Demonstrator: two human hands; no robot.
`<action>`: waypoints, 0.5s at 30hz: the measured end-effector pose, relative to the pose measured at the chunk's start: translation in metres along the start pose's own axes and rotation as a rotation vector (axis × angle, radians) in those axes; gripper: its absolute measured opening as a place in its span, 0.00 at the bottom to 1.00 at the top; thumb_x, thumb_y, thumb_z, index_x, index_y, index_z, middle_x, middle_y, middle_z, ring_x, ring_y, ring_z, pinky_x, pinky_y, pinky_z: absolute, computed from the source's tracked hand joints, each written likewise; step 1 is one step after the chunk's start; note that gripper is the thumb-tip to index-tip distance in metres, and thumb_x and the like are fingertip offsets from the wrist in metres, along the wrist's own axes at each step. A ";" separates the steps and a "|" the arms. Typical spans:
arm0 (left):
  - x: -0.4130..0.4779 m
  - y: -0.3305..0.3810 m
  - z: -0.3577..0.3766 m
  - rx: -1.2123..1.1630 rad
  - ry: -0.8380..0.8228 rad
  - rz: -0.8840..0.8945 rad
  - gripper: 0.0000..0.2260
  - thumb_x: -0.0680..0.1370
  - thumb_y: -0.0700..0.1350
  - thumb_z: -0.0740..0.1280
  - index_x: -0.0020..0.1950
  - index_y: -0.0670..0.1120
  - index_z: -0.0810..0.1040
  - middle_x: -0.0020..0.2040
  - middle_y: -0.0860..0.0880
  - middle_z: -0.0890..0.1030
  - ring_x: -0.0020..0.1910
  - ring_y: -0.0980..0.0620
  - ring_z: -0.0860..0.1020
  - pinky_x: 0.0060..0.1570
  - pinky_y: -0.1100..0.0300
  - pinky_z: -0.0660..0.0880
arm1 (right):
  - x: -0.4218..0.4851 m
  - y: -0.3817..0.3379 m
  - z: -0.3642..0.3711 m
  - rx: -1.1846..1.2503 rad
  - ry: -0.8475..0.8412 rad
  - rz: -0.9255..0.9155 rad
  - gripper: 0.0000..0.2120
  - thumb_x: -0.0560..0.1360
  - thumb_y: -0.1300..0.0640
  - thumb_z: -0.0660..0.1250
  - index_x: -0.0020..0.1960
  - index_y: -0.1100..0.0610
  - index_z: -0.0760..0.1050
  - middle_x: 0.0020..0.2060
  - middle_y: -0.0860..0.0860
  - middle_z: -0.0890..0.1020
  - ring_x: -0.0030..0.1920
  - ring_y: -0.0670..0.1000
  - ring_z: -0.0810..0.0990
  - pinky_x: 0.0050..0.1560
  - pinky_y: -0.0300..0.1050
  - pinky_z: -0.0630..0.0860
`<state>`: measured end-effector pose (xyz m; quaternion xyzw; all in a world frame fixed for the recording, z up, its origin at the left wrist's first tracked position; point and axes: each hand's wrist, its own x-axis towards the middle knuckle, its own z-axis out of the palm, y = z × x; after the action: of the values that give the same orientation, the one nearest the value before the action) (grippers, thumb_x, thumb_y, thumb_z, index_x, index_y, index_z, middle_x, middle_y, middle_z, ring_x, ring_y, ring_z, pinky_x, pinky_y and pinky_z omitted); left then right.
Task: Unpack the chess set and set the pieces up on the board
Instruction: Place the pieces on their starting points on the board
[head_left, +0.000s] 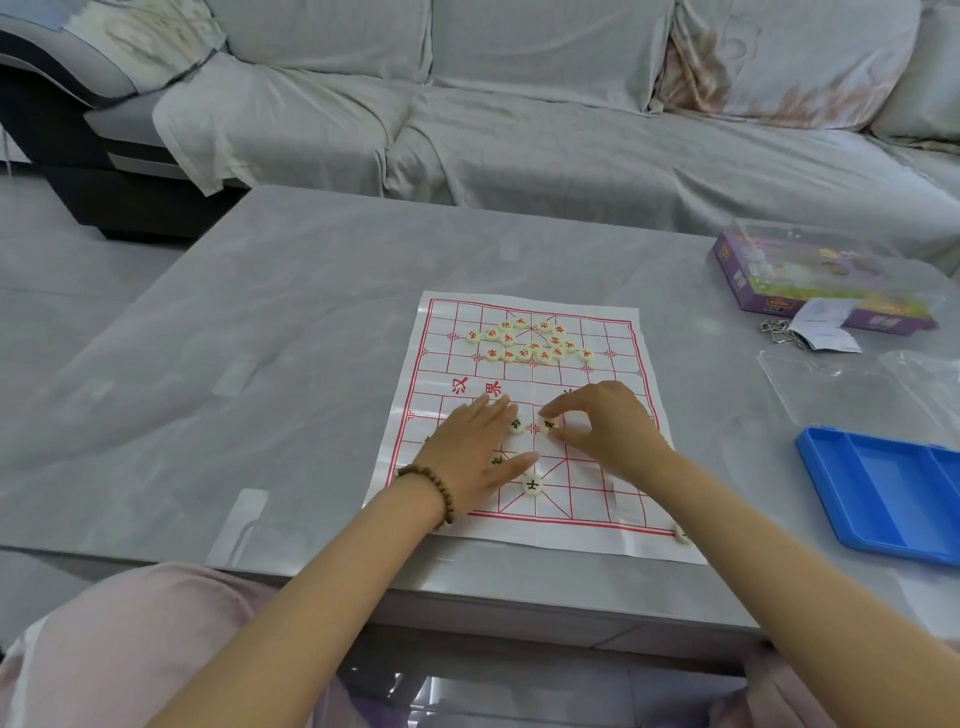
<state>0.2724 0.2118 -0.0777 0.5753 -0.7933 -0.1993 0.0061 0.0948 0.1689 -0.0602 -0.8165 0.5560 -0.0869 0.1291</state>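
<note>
Right grip (607, 427) pinches a piece (547, 425) near the middle of the board (574, 491). Left grip (475, 448) lies flat beside it, fingers (492, 411) straight.

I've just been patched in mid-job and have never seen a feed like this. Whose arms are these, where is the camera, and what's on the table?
There is no machine here. These are a person's two bare arms, and the single picture comes from a camera worn on their head, looking forward and down. On the grey table lies a paper chess board printed with red lines. The red-marked pieces sit bunched at its far end. The left hand lies flat on the board's near half. The right hand pinches a black-marked piece. To the right lie a blue tray and a purple box.
</note>
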 end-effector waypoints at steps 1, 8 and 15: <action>0.002 0.001 0.002 0.024 -0.018 -0.003 0.30 0.79 0.61 0.47 0.76 0.48 0.46 0.77 0.51 0.45 0.76 0.52 0.43 0.73 0.56 0.43 | 0.000 0.001 0.000 0.004 0.018 -0.008 0.12 0.74 0.51 0.68 0.57 0.48 0.79 0.55 0.44 0.82 0.57 0.47 0.76 0.66 0.43 0.61; 0.005 0.012 0.019 0.034 -0.036 0.039 0.30 0.79 0.61 0.44 0.76 0.48 0.41 0.77 0.51 0.41 0.75 0.53 0.39 0.71 0.57 0.35 | -0.002 0.015 -0.003 0.293 0.117 0.052 0.11 0.72 0.52 0.71 0.54 0.50 0.80 0.50 0.46 0.83 0.49 0.43 0.77 0.54 0.35 0.68; -0.012 0.017 0.016 -0.198 0.033 0.127 0.23 0.81 0.57 0.49 0.75 0.52 0.57 0.76 0.54 0.56 0.75 0.57 0.50 0.71 0.60 0.51 | 0.001 0.014 0.001 0.351 0.105 0.079 0.12 0.72 0.52 0.71 0.55 0.51 0.80 0.51 0.46 0.82 0.49 0.43 0.76 0.48 0.31 0.66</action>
<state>0.2576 0.2325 -0.0846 0.5238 -0.8042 -0.2665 0.0885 0.0838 0.1629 -0.0657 -0.7534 0.5698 -0.2200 0.2437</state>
